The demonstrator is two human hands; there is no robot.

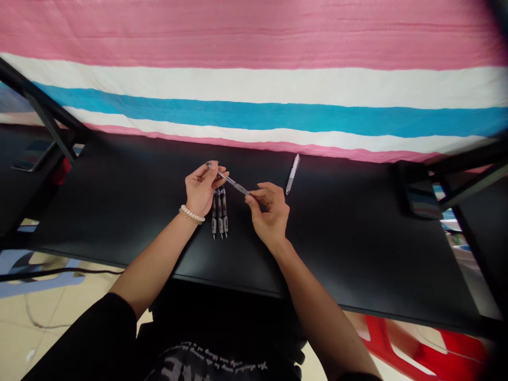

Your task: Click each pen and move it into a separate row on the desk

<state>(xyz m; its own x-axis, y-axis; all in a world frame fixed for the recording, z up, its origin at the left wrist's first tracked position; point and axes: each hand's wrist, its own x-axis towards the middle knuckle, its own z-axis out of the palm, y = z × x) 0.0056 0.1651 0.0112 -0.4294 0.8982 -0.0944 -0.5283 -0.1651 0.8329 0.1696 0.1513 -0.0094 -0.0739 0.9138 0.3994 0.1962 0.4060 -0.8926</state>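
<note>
Between my two hands a slim pen (231, 181) with a clear barrel and a grey grip is held slantwise above the black table. My left hand (201, 185) pinches its upper left end. At the lower right end, by the grip, the fingertips of my right hand (270, 210) are closed on it. Just below my left hand three similar pens (220, 219) lie side by side, grey grips toward me, their far ends partly behind my fingers. A white and grey pen (292, 174) lies apart, beyond my right hand.
The black table (349, 233) ends at a striped cloth (254, 114) hanging along its far side. A dark phone-like object (423, 196) lies at the right, near black metal braces. Another flat device (35, 156) is at the far left. Below stands a red stool (381, 338).
</note>
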